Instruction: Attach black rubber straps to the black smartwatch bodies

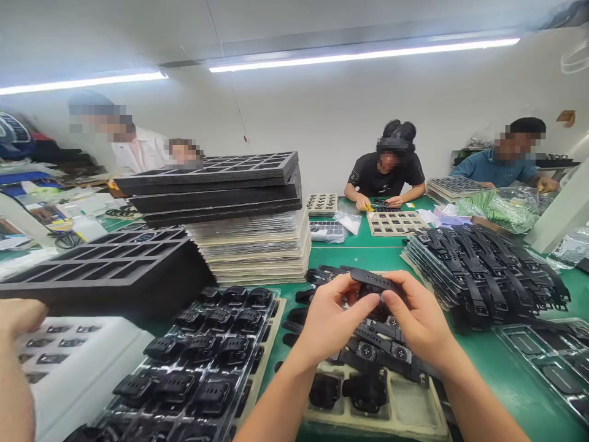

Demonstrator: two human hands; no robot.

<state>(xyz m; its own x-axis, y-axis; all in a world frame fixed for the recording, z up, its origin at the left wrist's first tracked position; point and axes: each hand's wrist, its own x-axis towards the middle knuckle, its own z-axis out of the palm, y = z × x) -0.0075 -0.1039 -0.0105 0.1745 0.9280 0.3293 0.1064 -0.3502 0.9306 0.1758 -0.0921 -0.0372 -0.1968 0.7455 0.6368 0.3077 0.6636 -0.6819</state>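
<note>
Between my two hands is a black smartwatch, its perforated strap bent over on top. My left hand grips its left side, with the thumb pressed near the middle. From the right, my right hand holds the other end, and both thumbs meet close together. Fingers partly hide the watch's case. Directly below lies a beige moulded tray with black watches in some compartments. Several opened-out watches, sensor backs facing up, are laid across its upper part.
A clear tray of strapped watches lies to my left. Beyond it rise a black foam tray and a tall tray stack. More watches pile on trays at right. Another person's arm reaches in at far left; co-workers sit opposite.
</note>
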